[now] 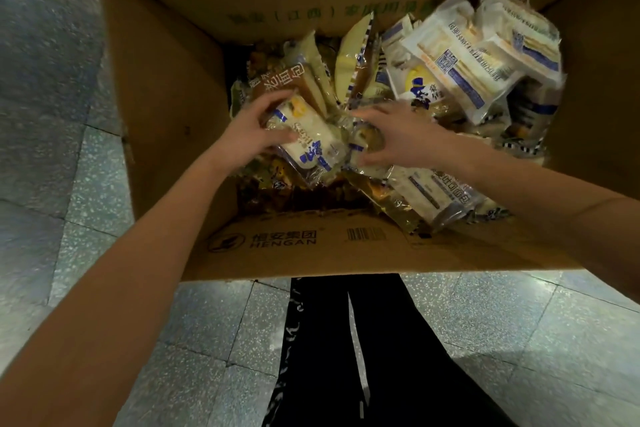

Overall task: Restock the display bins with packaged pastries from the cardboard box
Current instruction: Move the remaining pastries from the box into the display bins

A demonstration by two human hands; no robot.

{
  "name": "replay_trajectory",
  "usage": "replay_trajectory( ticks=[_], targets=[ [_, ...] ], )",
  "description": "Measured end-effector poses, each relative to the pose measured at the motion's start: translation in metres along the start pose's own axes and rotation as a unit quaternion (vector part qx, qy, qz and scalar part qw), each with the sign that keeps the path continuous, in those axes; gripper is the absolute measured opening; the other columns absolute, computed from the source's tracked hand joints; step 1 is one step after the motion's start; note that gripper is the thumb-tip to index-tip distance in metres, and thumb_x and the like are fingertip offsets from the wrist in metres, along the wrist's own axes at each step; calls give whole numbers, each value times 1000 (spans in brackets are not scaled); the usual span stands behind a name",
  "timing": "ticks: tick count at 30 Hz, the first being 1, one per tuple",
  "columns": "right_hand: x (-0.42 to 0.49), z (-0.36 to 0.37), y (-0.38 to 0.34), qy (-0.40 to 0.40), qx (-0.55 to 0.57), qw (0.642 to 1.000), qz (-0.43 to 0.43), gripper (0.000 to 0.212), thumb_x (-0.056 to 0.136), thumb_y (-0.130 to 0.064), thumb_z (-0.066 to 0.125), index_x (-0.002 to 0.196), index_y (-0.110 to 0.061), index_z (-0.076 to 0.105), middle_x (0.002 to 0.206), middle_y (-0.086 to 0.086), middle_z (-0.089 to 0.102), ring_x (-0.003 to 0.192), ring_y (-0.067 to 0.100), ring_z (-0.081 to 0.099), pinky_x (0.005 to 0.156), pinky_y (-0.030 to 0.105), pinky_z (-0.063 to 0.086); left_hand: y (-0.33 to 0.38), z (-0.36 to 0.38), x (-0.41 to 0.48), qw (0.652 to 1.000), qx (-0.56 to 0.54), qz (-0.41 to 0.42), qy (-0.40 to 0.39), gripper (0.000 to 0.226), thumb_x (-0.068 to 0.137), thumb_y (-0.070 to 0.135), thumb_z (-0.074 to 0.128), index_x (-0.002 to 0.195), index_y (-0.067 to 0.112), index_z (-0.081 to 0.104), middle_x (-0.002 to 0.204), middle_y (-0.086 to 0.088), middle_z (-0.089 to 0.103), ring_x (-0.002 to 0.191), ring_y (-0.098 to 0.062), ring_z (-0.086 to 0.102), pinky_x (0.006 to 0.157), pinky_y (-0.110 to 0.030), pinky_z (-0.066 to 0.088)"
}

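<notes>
A large open cardboard box [166,107] stands on the floor below me, filled with several packaged pastries in clear, white and brown wrappers. Both my hands reach down into it. My left hand [254,130] grips a white pastry pack with blue print [311,142] near the middle of the box, thumb on its face. My right hand [394,137] curls its fingers around a clear-wrapped pastry [363,144] right beside that pack. A heap of white packs [474,59] is piled at the box's far right.
The box's near flap [311,246], printed HENGAN with a barcode, lies toward me. Grey speckled floor tiles [69,184] surround the box. My legs in black trousers [346,357] stand just in front of it. No display bins are in view.
</notes>
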State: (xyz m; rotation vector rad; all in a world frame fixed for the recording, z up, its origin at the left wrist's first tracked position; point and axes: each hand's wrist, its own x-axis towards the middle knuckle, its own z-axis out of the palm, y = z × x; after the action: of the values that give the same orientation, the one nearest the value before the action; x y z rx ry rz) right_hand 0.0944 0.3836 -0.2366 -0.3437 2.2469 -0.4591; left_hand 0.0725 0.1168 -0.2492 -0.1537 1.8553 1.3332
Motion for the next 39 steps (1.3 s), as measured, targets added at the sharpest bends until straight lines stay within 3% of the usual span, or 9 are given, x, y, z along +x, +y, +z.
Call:
replay_trajectory(
  ticks=[4, 8, 16, 23, 26, 29, 33, 37, 39],
  targets=[
    [12, 11, 2, -33, -92, 995, -17, 89, 80, -55, 71, 152, -31, 25, 155, 8, 22, 143, 29, 15, 115, 48, 26, -13, -2, -3, 1000, -2, -6, 5, 64, 85, 12, 72, 135, 42, 45, 137, 2, 45, 111, -16, 58, 77, -24, 57],
    [17, 24, 1, -18, -136, 990, -13, 89, 76, -59, 72, 149, -29, 28, 150, 9, 22, 139, 33, 19, 110, 50, 34, -18, 2, -9, 999, -47, -10, 19, 66, 85, 2, 68, 139, 32, 45, 120, 16, 47, 104, -5, 57, 75, -17, 55],
    [17, 23, -2, -57, -86, 995, 7, 81, 75, -53, 76, 141, -27, 37, 143, 14, 29, 136, 34, 30, 104, 48, 40, -20, 11, -10, 998, -46, -8, 45, 66, 86, -2, 66, 141, 28, 45, 116, 19, 43, 102, -5, 55, 71, -14, 54],
    [11, 15, -4, -52, -18, 998, -16, 50, 79, -38, 78, 115, -17, 51, 106, -2, 48, 94, 17, 48, 74, 30, 40, -22, 14, -17, 996, -63, -7, 65, 65, 87, 1, 67, 140, 31, 46, 116, 14, 49, 98, -4, 58, 71, -19, 56],
    [7, 6, -4, -1, 31, 999, -12, 34, 82, -36, 75, 99, -22, 50, 99, 1, 59, 79, 13, 54, 60, 25, 38, -20, 16, -22, 994, -72, 12, 80, 58, 88, 1, 65, 135, 31, 50, 125, 6, 50, 102, -8, 59, 71, -17, 55],
    [2, -5, -8, 86, 74, 993, -18, 33, 80, -39, 75, 97, -24, 50, 106, -1, 54, 97, 17, 51, 76, 29, 36, -16, 14, -30, 993, -63, 36, 91, 51, 89, 1, 64, 129, 32, 55, 130, 6, 50, 102, -11, 63, 77, -22, 57],
    [-4, -28, -25, 164, 83, 983, -8, 37, 80, -38, 76, 95, -13, 54, 110, 8, 56, 102, 25, 52, 78, 31, 38, 0, 2, -42, 994, -46, 40, 94, 44, 91, 3, 63, 122, 34, 58, 130, 4, 50, 91, 1, 67, 72, -25, 60],
    [-14, -48, -41, 200, 127, 971, 22, 35, 83, -32, 75, 92, -13, 47, 75, -5, 46, 63, 9, 39, 54, 26, 30, 23, -8, -57, 990, -58, 37, 121, 38, 89, 1, 64, 113, 31, 64, 129, 3, 52, 98, -9, 66, 77, -23, 58],
    [-22, -55, -47, 210, 136, 968, 22, 36, 83, -31, 75, 90, -14, 44, 71, -5, 44, 59, 9, 37, 52, 27, 27, 35, -8, -66, 989, -57, 46, 126, 36, 89, 0, 65, 109, 30, 66, 127, 0, 54, 96, -12, 67, 79, -26, 59]
  ],
)
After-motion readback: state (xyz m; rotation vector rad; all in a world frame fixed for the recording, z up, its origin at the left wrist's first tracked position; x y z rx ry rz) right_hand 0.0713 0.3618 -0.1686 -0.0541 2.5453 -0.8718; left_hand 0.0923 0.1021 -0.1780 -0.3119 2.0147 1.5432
